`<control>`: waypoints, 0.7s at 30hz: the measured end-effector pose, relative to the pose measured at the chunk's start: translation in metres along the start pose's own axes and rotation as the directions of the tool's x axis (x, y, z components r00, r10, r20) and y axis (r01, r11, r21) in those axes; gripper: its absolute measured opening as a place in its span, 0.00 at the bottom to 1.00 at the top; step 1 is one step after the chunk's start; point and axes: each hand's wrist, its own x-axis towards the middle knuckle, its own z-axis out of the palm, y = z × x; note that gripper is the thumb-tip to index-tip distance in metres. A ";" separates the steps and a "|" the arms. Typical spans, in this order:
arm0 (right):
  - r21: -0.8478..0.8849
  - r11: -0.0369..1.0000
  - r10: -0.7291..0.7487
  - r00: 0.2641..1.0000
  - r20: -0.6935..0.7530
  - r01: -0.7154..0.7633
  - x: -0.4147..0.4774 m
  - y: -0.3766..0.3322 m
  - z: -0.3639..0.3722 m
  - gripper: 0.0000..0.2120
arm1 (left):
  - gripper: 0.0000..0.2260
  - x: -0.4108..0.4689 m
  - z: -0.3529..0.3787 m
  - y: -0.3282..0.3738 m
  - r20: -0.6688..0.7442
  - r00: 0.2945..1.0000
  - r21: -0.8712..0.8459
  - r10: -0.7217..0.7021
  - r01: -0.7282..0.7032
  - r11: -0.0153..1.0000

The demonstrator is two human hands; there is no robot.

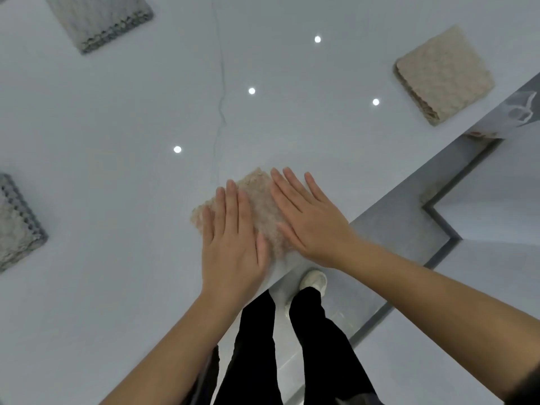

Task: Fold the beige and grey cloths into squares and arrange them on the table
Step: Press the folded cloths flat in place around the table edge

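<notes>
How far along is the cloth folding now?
Three look done: the far grey square, the near grey square and the far beige square lie folded. In hand: the left hand and right hand press flat on the last beige cloth. Left: finishing that one.

Beige cloth (263, 206) – nubbly, matt; table (117, 287) – smooth, glossy.

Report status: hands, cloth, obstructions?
Hands open: left hand and right hand flat on beige cloth at table edge. Folded beige square far right; far grey square, near grey square left. Nothing in the way.
</notes>
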 end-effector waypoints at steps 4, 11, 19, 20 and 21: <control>0.020 0.994 0.110 0.993 0.030 -0.111 -0.020 0.039 -0.013 0.30 | 0.31 0.023 -0.004 0.034 0.026 1.000 -0.016 -0.004 0.004 1.000; 0.031 0.971 0.236 0.970 0.065 -0.238 -0.069 0.145 -0.036 0.30 | 0.31 0.072 0.019 0.135 0.026 0.999 -0.047 0.043 -0.042 0.998; 0.142 0.963 0.221 0.972 0.080 -0.230 -0.103 0.280 -0.067 0.29 | 0.31 0.124 0.054 0.259 0.022 0.993 -0.168 -0.117 0.119 0.979; 0.146 0.960 0.230 0.970 0.075 -0.239 -0.101 0.296 -0.071 0.30 | 0.32 0.133 0.057 0.269 0.029 0.990 -0.193 -0.135 0.138 0.971; 0.147 0.956 0.247 0.967 0.068 -0.255 -0.098 0.311 -0.074 0.30 | 0.32 0.142 0.059 0.278 0.036 0.989 -0.217 -0.145 0.149 0.965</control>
